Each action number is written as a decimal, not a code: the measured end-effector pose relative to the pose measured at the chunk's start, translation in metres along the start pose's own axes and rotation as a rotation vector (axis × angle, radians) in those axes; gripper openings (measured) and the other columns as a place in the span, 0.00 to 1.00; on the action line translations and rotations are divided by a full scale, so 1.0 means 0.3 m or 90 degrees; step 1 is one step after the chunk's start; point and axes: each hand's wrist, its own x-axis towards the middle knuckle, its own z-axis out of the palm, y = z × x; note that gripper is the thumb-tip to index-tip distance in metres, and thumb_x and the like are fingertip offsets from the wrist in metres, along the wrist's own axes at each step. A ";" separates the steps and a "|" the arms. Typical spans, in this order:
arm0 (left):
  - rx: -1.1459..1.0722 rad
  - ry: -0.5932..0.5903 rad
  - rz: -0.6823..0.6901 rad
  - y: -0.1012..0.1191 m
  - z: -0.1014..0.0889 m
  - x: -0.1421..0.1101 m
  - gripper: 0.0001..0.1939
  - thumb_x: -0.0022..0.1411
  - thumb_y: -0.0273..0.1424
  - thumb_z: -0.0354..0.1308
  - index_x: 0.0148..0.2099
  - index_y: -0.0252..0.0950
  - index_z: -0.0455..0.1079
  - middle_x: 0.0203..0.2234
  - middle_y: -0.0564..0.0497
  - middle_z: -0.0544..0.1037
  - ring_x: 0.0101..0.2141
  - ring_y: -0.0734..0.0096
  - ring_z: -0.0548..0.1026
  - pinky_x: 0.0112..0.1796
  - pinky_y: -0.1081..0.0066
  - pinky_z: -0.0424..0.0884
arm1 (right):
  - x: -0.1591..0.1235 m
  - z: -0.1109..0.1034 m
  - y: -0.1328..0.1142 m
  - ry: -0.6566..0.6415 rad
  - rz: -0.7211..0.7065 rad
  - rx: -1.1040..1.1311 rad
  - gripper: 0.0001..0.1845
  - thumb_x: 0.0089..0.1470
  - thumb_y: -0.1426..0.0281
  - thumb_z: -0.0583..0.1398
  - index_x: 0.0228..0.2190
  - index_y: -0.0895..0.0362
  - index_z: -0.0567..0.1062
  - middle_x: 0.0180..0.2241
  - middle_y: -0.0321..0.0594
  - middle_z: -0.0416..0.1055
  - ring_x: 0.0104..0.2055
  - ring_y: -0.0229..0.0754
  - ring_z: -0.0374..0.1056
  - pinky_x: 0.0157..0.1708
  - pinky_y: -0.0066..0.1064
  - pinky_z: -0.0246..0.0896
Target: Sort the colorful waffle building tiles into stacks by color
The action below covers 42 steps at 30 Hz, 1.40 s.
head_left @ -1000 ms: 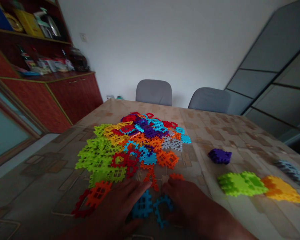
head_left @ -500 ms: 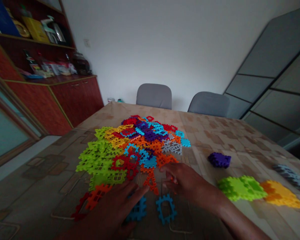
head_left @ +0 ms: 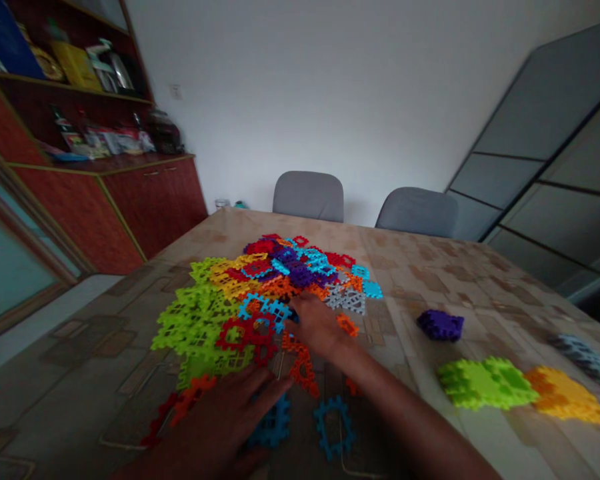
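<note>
My right hand (head_left: 316, 323) reaches into the front of a heap of flat, notched plastic building tiles. Its fingers bend down beside blue tiles (head_left: 279, 313) and red ones (head_left: 264, 328); their tips are partly hidden, so I cannot tell whether they grip anything. Low in the view lies my left hand (head_left: 233, 407), fingers stretched out and apart. It is beside a blue window tile (head_left: 276, 423) and partly covers an orange tile (head_left: 194, 395). Between the hands are an orange triangular tile (head_left: 304, 375) and a blue square frame tile (head_left: 334, 427).
Lime green tiles (head_left: 200, 320) spread along the heap's left side, purple ones (head_left: 303, 272) behind. To the right stand a purple stack (head_left: 441, 325), a green stack (head_left: 487, 382), a yellow-orange stack (head_left: 569, 395) and a grey stack (head_left: 585, 359). Two grey chairs (head_left: 308, 195) are beyond the table.
My right hand has moved forward and left, from the heap's near edge onto its tiles, covering a light blue tile seen before. My left hand has stayed almost in place.
</note>
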 end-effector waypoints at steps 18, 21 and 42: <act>-0.001 -0.015 0.006 -0.004 0.012 0.003 0.40 0.57 0.25 0.62 0.70 0.50 0.59 0.64 0.46 0.68 0.61 0.45 0.67 0.58 0.48 0.67 | -0.390 -0.084 0.122 0.027 -0.072 0.052 0.03 0.58 0.72 0.64 0.36 0.56 0.76 0.38 0.41 0.76 0.41 0.46 0.72 0.40 0.34 0.64; 0.001 -0.005 0.012 -0.014 0.028 0.003 0.40 0.58 0.26 0.61 0.70 0.51 0.58 0.65 0.46 0.67 0.61 0.47 0.67 0.58 0.49 0.67 | -0.416 -0.052 0.172 0.025 -0.090 0.148 0.10 0.54 0.74 0.67 0.40 0.55 0.76 0.41 0.40 0.76 0.44 0.44 0.72 0.42 0.33 0.66; -0.017 0.043 0.033 -0.042 0.059 -0.004 0.37 0.58 0.27 0.63 0.68 0.50 0.61 0.63 0.47 0.69 0.61 0.47 0.68 0.59 0.49 0.67 | -0.382 -0.003 0.148 0.043 -0.144 0.234 0.10 0.56 0.77 0.61 0.40 0.55 0.77 0.36 0.37 0.76 0.37 0.40 0.71 0.37 0.29 0.64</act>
